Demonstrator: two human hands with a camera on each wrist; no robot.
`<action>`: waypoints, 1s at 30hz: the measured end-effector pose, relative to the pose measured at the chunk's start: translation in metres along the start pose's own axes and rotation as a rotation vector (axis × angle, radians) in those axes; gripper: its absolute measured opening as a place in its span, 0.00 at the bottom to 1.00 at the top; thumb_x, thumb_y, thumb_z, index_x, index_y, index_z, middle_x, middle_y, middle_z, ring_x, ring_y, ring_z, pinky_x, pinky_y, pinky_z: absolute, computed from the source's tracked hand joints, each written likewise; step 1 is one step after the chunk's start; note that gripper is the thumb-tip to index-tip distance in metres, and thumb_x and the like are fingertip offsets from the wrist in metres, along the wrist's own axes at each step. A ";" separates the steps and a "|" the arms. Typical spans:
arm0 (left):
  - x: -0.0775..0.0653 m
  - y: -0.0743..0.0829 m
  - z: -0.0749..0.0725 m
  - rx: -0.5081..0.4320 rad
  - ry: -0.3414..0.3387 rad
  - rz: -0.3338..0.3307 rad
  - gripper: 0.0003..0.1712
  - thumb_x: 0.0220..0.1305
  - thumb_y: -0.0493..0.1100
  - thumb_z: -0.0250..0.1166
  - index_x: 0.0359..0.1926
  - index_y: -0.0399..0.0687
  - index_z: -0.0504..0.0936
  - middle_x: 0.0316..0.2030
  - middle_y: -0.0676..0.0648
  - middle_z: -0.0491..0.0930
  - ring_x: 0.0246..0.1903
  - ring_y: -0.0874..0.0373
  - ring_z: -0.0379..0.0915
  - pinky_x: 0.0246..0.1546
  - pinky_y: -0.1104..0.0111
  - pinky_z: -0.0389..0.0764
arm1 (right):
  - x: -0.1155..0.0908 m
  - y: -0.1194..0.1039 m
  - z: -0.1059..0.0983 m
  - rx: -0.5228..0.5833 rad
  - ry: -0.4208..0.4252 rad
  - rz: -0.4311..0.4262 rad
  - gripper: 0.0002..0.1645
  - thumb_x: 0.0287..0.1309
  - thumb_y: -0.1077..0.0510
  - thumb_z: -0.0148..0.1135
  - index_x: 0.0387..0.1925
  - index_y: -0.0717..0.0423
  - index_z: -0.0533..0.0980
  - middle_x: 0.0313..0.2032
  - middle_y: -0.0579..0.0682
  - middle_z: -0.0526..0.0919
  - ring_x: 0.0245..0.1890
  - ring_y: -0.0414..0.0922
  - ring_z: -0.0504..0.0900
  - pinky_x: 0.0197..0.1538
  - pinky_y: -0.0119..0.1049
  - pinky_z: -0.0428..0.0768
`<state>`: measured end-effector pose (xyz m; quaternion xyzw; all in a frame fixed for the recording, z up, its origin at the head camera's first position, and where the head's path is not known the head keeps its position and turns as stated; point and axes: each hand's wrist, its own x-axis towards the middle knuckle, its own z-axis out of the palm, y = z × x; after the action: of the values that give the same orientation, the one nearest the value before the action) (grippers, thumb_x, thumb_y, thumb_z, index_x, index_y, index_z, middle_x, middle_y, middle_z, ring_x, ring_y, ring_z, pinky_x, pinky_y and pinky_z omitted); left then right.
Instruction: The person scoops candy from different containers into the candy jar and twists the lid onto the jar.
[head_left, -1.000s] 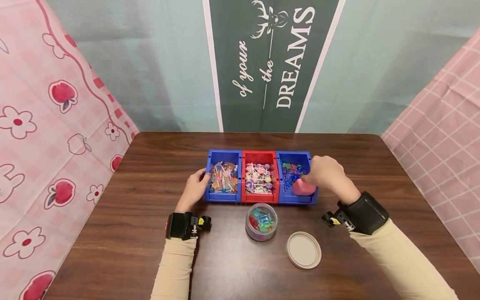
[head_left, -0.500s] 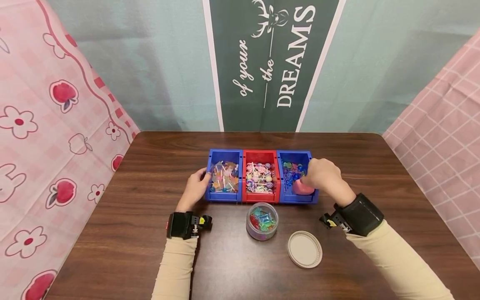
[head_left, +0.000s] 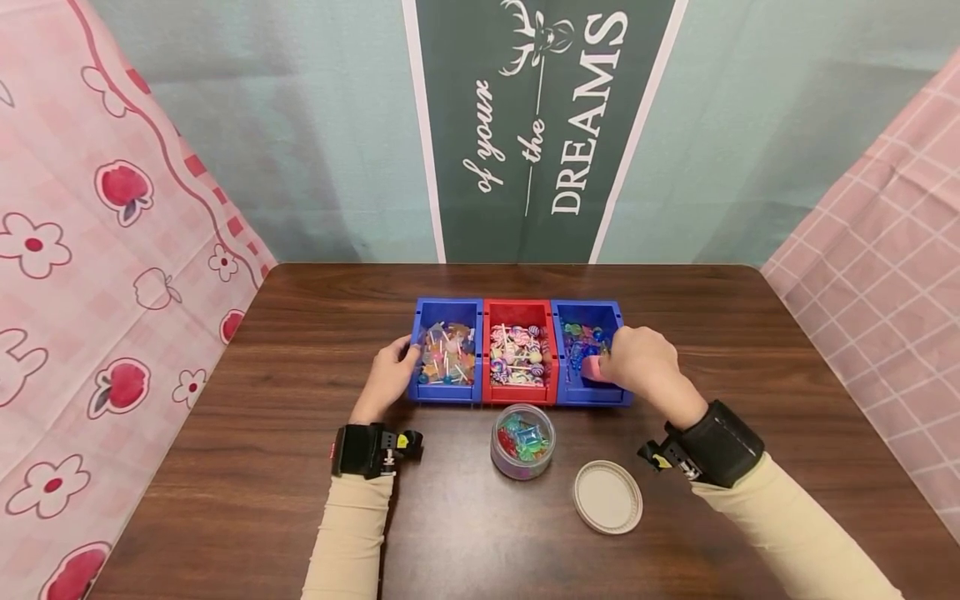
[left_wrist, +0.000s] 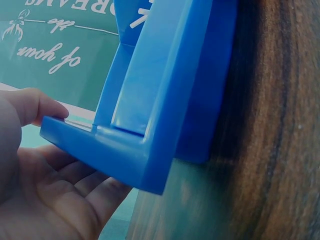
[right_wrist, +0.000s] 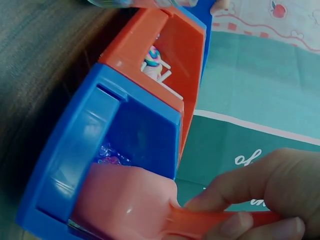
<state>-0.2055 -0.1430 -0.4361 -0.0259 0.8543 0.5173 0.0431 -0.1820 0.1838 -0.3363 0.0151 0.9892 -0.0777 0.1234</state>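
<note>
Pinching a smooth pink plastic scoop (right_wrist: 135,202) by its narrow handle, my right hand (head_left: 647,365) has thumb and fingers wrapped on it, and the scoop's rounded head sits inside a right-hand blue plastic bin (head_left: 600,397). That head lies just left of my right grip, with the long axis running roughly sideways from my fingers over the bin's near end; my right hand is the nearer one, my left being at the row's far end. Beside the head, shiny translucent blue and green pieces (head_left: 579,353) lie heaped; whether the scoop carries any I cannot tell. Further left of my right grip, a red plastic bin (head_left: 519,396) holds striped, ball-headed lollipops (head_left: 521,354) on white sticks, then comes a left-hand blue plastic bin (head_left: 447,393), whose outer edge my left hand (head_left: 388,377) grips. Closer to me than the bins, between my two hands, stands a clear round jar (head_left: 516,472) of glossy red, green and blue pieces (head_left: 527,437). A cream disc-shaped lid (head_left: 607,497) with a ridged rim lies nearer me than my right grip, on the dark wood-grained table (head_left: 255,467).
</note>
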 end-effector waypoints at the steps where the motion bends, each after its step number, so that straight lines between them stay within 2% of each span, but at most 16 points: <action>1: 0.000 0.000 0.000 0.002 -0.001 0.000 0.27 0.70 0.44 0.47 0.64 0.32 0.65 0.57 0.32 0.73 0.51 0.46 0.70 0.59 0.49 0.71 | -0.001 0.000 0.001 0.001 0.006 0.001 0.25 0.52 0.45 0.63 0.18 0.63 0.75 0.16 0.52 0.66 0.19 0.48 0.69 0.16 0.35 0.64; 6: 0.001 0.000 0.001 0.007 0.000 -0.003 0.27 0.70 0.44 0.47 0.64 0.32 0.65 0.58 0.32 0.73 0.51 0.46 0.70 0.59 0.49 0.71 | -0.004 0.002 0.006 0.001 0.034 0.004 0.28 0.52 0.41 0.62 0.15 0.63 0.75 0.15 0.51 0.65 0.18 0.48 0.68 0.16 0.34 0.63; 11: 0.001 0.000 0.003 0.005 -0.003 -0.002 0.27 0.70 0.44 0.47 0.64 0.32 0.65 0.58 0.31 0.73 0.51 0.45 0.70 0.59 0.49 0.70 | -0.005 0.005 0.012 0.023 0.062 0.014 0.31 0.51 0.39 0.62 0.09 0.59 0.69 0.13 0.50 0.61 0.17 0.48 0.67 0.16 0.34 0.60; 13: 0.000 0.000 0.003 0.003 -0.005 -0.002 0.27 0.70 0.44 0.47 0.64 0.32 0.65 0.58 0.31 0.72 0.51 0.45 0.70 0.60 0.49 0.70 | -0.005 0.006 0.014 0.035 0.071 0.025 0.29 0.51 0.43 0.62 0.08 0.56 0.64 0.13 0.49 0.60 0.16 0.47 0.66 0.16 0.34 0.60; 16: 0.000 0.000 0.002 0.002 -0.012 -0.004 0.27 0.70 0.44 0.47 0.65 0.32 0.65 0.58 0.31 0.72 0.52 0.45 0.70 0.60 0.49 0.70 | -0.005 0.007 0.017 0.051 0.067 0.031 0.24 0.50 0.51 0.61 0.09 0.56 0.63 0.14 0.49 0.61 0.17 0.47 0.66 0.16 0.34 0.60; 20: -0.001 0.001 0.001 0.006 -0.020 -0.001 0.27 0.70 0.44 0.47 0.65 0.33 0.64 0.59 0.32 0.72 0.51 0.45 0.70 0.60 0.48 0.70 | -0.005 0.010 0.020 0.067 0.056 0.018 0.16 0.48 0.58 0.59 0.12 0.60 0.68 0.15 0.52 0.65 0.18 0.48 0.68 0.17 0.34 0.62; 23: -0.001 0.001 0.000 0.022 -0.011 0.015 0.27 0.70 0.44 0.47 0.64 0.32 0.65 0.57 0.31 0.73 0.50 0.45 0.70 0.59 0.48 0.71 | -0.004 0.012 0.026 0.078 0.069 0.008 0.12 0.46 0.59 0.58 0.15 0.63 0.72 0.17 0.55 0.69 0.19 0.49 0.68 0.16 0.35 0.63; 26: -0.002 0.002 -0.001 0.035 -0.004 0.030 0.26 0.70 0.43 0.47 0.64 0.32 0.66 0.56 0.31 0.74 0.48 0.45 0.70 0.58 0.48 0.71 | -0.002 0.014 0.035 0.099 0.087 -0.004 0.11 0.47 0.59 0.58 0.18 0.65 0.74 0.19 0.57 0.73 0.19 0.50 0.70 0.16 0.36 0.66; 30: -0.002 0.001 -0.003 0.034 -0.017 0.036 0.27 0.70 0.43 0.47 0.64 0.32 0.65 0.57 0.31 0.73 0.49 0.45 0.70 0.58 0.48 0.71 | 0.003 0.015 0.048 0.124 0.121 -0.025 0.14 0.49 0.59 0.58 0.16 0.64 0.74 0.17 0.58 0.74 0.17 0.51 0.70 0.16 0.37 0.68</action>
<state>-0.2034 -0.1449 -0.4334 -0.0052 0.8629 0.5036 0.0416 -0.1725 0.1913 -0.3853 0.0149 0.9882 -0.1394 0.0610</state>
